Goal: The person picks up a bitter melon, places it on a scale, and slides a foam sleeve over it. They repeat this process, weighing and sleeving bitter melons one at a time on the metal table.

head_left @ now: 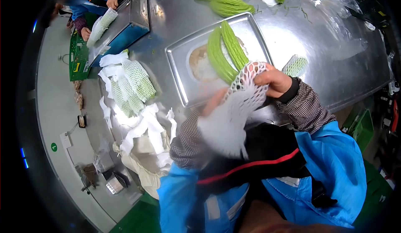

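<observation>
A white foam net sleeve (234, 114) is stretched between my two hands, its holes spread widest at the upper end. My right hand (273, 80) pinches that upper edge with thumb and fingers. Blurred and partly behind the mesh, my left hand (215, 102) is closed on the sleeve's left side. Just beyond, two long ridged bitter melons (221, 57) lie side by side in a metal tray (177, 80). Their near ends meet the sleeve's edge in this view.
More bitter melons (229, 5) and clear plastic film (330, 7) lie at the back. Netted melons (131, 84) are piled left, above a cloth sack (142, 162) with white sleeves. One netted piece (295, 66) lies right. A co-worker's hands (85, 33) hold a netted melon near a metal box (133, 20).
</observation>
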Demonstrator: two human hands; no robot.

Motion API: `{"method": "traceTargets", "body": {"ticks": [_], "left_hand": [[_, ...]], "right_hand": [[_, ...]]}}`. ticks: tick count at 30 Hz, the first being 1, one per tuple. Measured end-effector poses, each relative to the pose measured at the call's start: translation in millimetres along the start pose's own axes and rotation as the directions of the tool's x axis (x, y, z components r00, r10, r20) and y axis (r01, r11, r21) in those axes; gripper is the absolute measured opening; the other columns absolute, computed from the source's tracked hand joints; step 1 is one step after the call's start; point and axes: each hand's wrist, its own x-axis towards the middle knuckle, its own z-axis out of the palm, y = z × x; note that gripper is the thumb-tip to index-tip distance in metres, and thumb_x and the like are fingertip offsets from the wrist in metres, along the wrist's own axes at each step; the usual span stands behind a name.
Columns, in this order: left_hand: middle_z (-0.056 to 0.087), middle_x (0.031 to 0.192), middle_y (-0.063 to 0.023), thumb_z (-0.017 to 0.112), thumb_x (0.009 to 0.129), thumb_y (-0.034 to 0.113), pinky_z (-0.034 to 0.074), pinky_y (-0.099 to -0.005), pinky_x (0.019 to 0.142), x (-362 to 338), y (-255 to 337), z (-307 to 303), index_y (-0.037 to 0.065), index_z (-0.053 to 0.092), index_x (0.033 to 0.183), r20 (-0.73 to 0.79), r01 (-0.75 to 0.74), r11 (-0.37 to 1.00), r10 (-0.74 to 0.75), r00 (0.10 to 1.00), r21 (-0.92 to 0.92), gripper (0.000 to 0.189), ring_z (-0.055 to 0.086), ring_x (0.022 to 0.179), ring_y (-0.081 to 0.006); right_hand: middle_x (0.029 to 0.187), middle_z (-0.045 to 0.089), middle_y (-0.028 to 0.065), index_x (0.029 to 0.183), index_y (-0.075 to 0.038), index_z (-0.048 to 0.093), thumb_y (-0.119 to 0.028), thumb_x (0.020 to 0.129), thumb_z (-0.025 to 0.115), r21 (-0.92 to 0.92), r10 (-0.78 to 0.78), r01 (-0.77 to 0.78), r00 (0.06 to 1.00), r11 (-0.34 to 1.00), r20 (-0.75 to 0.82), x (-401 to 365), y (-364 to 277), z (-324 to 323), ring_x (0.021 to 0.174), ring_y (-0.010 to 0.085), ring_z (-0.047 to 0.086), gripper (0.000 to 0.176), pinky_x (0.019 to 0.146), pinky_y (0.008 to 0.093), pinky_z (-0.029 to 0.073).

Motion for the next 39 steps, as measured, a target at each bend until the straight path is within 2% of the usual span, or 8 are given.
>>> {"method": "traceTargets", "body": {"ticks": [6,12,22,27,30,33,36,39], "left_hand": [[0.061,0.104,-0.0106,0.047,0.093,0.02,0.048,-0.0333,0.088,16,41,-26,0.0,0.053,0.118,-0.05,0.015,0.883,-0.043,0.998,-0.47,0.033,0.06,0.098,-0.0221],[0.06,0.11,-0.012,0.042,0.095,0.027,0.049,-0.0353,0.089,71,39,-39,0.001,0.05,0.122,-0.232,-0.097,0.745,-0.081,0.969,-0.661,0.039,0.059,0.101,-0.0237],[0.058,0.12,-0.0143,0.032,0.099,0.038,0.05,-0.0386,0.092,75,44,-41,0.001,0.045,0.13,-0.25,-0.116,0.659,-0.113,0.962,-0.743,0.05,0.059,0.106,-0.0264],[0.056,0.124,-0.015,0.028,0.1,0.045,0.05,-0.0406,0.093,84,44,-32,0.002,0.043,0.133,-0.353,-0.178,0.694,-0.117,0.928,-0.698,0.056,0.059,0.109,-0.028],[0.056,0.126,-0.015,0.029,0.099,0.05,0.049,-0.0421,0.094,81,32,-45,0.003,0.043,0.134,-0.243,-0.144,0.7,-0.043,0.969,-0.699,0.061,0.059,0.11,-0.0293],[0.058,0.122,-0.0162,0.031,0.099,0.047,0.051,-0.041,0.09,73,37,-47,0.004,0.045,0.132,-0.17,-0.107,0.527,-0.074,0.983,-0.843,0.056,0.06,0.106,-0.0296],[0.059,0.118,-0.0151,0.031,0.101,0.039,0.051,-0.0413,0.09,74,8,-77,0.005,0.047,0.129,-0.162,-0.223,0.639,0.155,0.975,-0.736,0.047,0.06,0.105,-0.0281],[0.06,0.112,-0.0109,0.034,0.101,0.034,0.051,-0.0386,0.088,87,-16,-111,0.008,0.051,0.123,-0.193,-0.248,0.652,0.156,0.969,-0.717,0.038,0.06,0.1,-0.0245]], "right_hand": [[0.073,0.062,0.0105,0.108,0.001,0.057,-0.016,0.085,0.059,-0.963,-0.459,0.049,0.885,0.266,-0.081,62,2,-26,0.066,0.0201,0.064,0.029,0.06,0.0353,0.05],[0.075,0.063,0.0241,0.119,-0.001,0.044,-0.019,0.087,0.055,-0.883,-0.42,-0.305,0.897,-0.357,-0.141,115,12,-10,0.07,0.0409,0.062,0.038,0.065,0.0477,0.05],[0.089,0.064,0.0252,0.127,-0.001,0.046,-0.025,0.091,0.052,-0.949,-0.399,-0.082,0.915,-0.303,0.049,105,-7,-5,0.076,0.0402,0.063,0.044,0.069,0.0452,0.05],[0.082,0.064,0.0077,0.093,0.003,0.06,-0.018,0.091,0.052,-0.929,-0.436,0.189,0.899,0.318,0.034,173,-38,-56,0.072,0.0138,0.062,0.023,0.066,0.0288,0.051],[0.08,0.064,0.0065,0.092,0.005,0.059,-0.012,0.092,0.05,-0.241,-0.094,-0.021,0.886,0.97,-0.453,182,-35,-49,0.066,0.0142,0.063,0.019,0.061,0.0271,0.054],[0.076,0.063,0.0054,0.09,0.002,0.059,-0.018,0.093,0.053,-0.241,-0.072,-0.073,0.838,0.968,-0.541,163,-6,-50,0.061,0.0128,0.061,0.021,0.057,0.0254,0.052],[0.074,0.06,0.0069,0.103,0.001,0.059,-0.033,0.094,0.053,-0.774,-0.193,-0.186,0.909,0.606,-0.369,117,17,-17,0.066,0.0165,0.06,0.036,0.061,0.0305,0.049],[0.09,0.058,0.0185,0.121,0.002,0.051,-0.043,0.079,0.069,-0.943,-0.285,-0.097,0.959,-0.317,-0.003,75,45,-4,0.085,0.0334,0.058,0.065,0.076,0.0413,0.048]]}}
